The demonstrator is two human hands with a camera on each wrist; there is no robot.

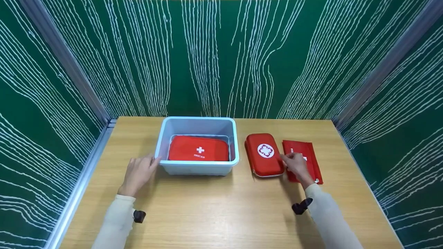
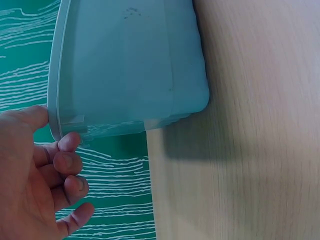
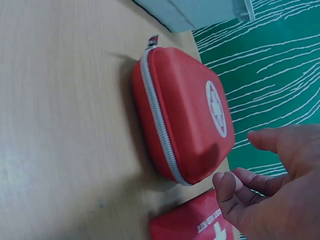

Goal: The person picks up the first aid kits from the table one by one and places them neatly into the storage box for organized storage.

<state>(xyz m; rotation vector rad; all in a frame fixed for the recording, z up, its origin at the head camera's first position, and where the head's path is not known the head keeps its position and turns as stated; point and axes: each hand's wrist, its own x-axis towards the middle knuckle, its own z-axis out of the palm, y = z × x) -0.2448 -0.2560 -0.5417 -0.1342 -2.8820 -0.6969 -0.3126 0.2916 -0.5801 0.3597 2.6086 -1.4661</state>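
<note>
At its front left corner, a light blue plastic bin (image 1: 197, 168) has its rim pinched between the thumb and fingers of my left hand (image 1: 140, 173). Inside the bin lies a red first aid pouch (image 1: 183, 148) with a white cross. My right hand (image 1: 297, 165) is at the right edge of a red zippered hard case (image 1: 264, 162), which bears a round white emblem. Its thumb and fingers are apart, with nothing between them in the right wrist view. Partly under this hand, a flat red pouch (image 1: 314, 167) with white print lies on the table.
The wooden table (image 1: 214, 211) ends at green walls (image 1: 228, 58) with white wavy lines at the back and sides. Metal posts (image 1: 387, 62) stand at the back corners. Each wrist wears a black camera (image 1: 139, 216).
</note>
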